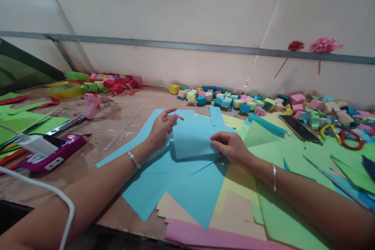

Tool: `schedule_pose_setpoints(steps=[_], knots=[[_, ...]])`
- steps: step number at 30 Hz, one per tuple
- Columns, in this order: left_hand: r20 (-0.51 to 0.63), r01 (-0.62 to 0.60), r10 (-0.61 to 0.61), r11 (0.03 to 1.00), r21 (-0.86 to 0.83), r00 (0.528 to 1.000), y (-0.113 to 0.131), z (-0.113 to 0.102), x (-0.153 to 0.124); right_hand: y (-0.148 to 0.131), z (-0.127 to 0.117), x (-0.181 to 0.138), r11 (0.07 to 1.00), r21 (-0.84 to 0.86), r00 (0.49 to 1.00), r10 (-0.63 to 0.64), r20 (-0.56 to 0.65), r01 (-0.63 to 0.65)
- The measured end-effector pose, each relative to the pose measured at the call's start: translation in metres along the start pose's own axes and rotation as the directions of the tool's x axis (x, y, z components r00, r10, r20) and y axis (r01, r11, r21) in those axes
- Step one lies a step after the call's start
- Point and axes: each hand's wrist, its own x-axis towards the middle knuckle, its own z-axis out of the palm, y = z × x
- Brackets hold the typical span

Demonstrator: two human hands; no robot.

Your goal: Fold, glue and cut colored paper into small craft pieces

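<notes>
A small rectangle of light blue paper [191, 138] is held slightly raised, casting a shadow on the larger blue sheets [187, 179] beneath it. At its upper left corner, my left hand [164, 127] grips it with thumb and fingers, the forefinger lifted a little. My right hand [231, 146] pinches its right edge between thumb and fingertips. A narrow blue paper strip [216, 116] lies just beyond the rectangle.
Small paper cubes [225, 101] line the wall. To the right lie scissors [342, 134], a phone [300, 129] and green sheets [281, 203]. At left are a pink glue gun [92, 105], a purple power strip [55, 154], yellow tape [64, 90] and a white cable [43, 187].
</notes>
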Motion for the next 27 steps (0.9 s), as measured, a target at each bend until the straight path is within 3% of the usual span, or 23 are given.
schedule_pose_setpoints(steps=[5,11,14,21,27], knots=[[0.213,0.091,-0.096,0.995,0.034,0.972,0.001,0.012,-0.013,-0.001,0.005,-0.007,0.988,0.134,0.978,-0.048,-0.201,0.076],[0.29,0.099,-0.131,0.987,0.124,0.948,0.009,0.018,-0.026,-0.009,0.007,-0.013,0.986,0.145,0.995,-0.077,-0.061,0.085],[0.371,0.107,-0.167,0.978,0.176,0.913,0.011,0.021,-0.032,-0.011,0.008,-0.015,0.988,0.123,0.995,-0.099,0.009,0.097],[0.439,0.141,-0.24,0.959,0.245,0.866,0.011,0.029,-0.043,-0.007,0.01,-0.012,0.99,0.022,0.978,-0.134,-0.157,0.139],[0.462,0.166,-0.305,0.934,0.317,0.832,0.02,0.032,-0.047,-0.008,0.005,-0.007,0.988,0.108,0.989,-0.094,-0.115,0.107]])
